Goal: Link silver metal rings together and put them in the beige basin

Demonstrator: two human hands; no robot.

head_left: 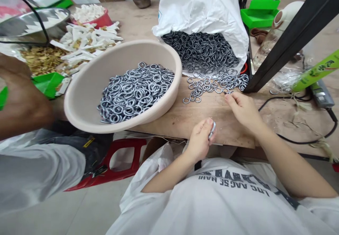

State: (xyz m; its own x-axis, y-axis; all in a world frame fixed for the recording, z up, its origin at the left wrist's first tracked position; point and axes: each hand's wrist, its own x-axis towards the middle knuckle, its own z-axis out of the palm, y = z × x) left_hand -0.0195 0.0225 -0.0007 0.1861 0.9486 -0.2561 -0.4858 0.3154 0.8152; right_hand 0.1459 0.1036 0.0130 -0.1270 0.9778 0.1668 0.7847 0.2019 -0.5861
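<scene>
Moving room: along the bench edge beside the basin. Left hand: grip around a ring — edge-on, long axis toward the bag. Right hand: grip narrow at loose rings — contents, I cannot tell.

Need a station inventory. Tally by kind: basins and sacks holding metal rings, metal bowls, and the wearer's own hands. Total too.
Beige basin holding metal rings: 1
White sack holding metal rings: 1
Metal bowls, large and small: 2
Wearer's hands, left and right: 2
Total: 6
</scene>
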